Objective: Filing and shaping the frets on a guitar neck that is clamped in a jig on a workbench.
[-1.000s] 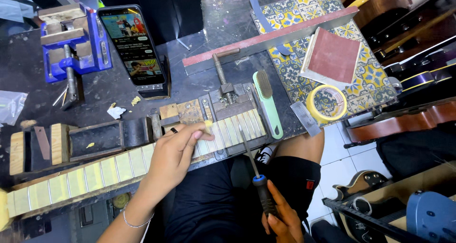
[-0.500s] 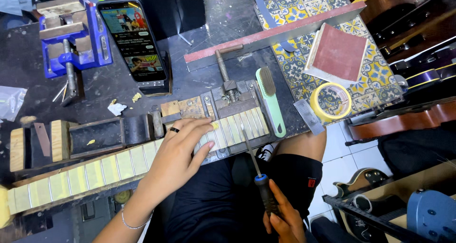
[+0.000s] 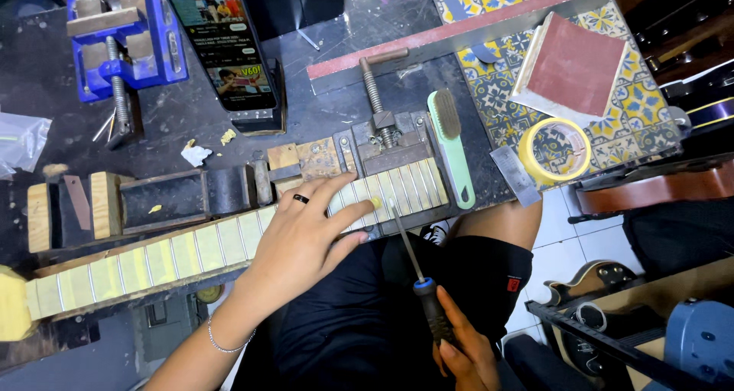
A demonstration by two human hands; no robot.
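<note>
A dark, scuffed workbench (image 3: 321,123) stands over a white tiled floor (image 3: 566,238).

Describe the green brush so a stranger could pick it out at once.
Find the dark workbench, then the guitar neck clamped along its near edge. At the neck's right end, beside the metal clamp, lies the brush: mint-green handle, dark bristles, the only green thing there.

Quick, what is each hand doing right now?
Left hand: open, pressed flat on the taped guitar neck.
Right hand: closed around a thin file.
</note>
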